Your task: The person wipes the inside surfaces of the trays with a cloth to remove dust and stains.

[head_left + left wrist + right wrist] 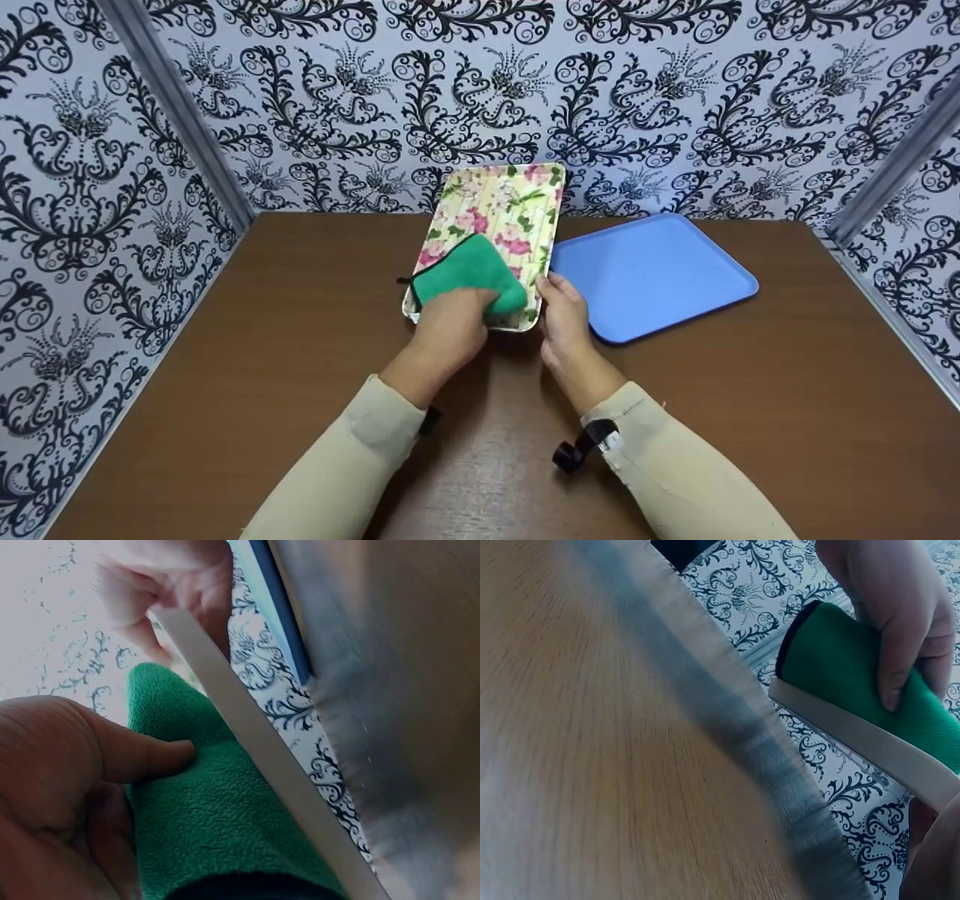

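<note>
A floral tray (499, 202) with pink flowers on cream is held tilted up above the table, its pale rim (247, 720) seen edge-on in the left wrist view. My right hand (566, 319) grips the tray's right edge near the lower corner, thumb at the rim. With my left hand (454, 322) I hold a folded green cloth (472, 274) with black edging against the lower part of the tray's face. The left thumb (161, 757) lies along the cloth; the other left fingers are largely hidden in the head view.
A plain blue tray (656, 274) lies on the brown wooden table (315, 300) to the right, partly behind the floral tray and my right hand. Patterned black-and-white walls (337, 112) enclose the table at the back and sides. Black straps sit on both wrists.
</note>
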The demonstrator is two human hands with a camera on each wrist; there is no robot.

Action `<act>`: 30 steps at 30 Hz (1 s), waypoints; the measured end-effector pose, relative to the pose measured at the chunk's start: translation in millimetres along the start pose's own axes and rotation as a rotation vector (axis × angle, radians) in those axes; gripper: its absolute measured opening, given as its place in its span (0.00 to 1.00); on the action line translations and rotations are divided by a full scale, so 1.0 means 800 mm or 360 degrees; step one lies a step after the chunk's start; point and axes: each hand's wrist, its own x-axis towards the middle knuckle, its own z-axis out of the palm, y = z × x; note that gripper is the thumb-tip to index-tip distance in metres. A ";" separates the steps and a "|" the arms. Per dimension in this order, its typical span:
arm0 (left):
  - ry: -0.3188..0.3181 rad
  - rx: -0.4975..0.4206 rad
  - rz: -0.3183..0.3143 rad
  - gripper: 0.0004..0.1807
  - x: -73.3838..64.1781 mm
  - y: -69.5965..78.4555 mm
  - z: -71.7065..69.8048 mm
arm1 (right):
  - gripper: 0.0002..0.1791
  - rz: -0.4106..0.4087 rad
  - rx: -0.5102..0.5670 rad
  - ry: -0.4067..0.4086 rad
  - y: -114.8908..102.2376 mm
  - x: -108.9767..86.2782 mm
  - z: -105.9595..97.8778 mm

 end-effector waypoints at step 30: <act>0.0041 0.0279 0.0189 0.14 -0.027 -0.007 -0.003 | 0.19 0.0026 -0.0044 0.0010 0.002 -0.002 0.002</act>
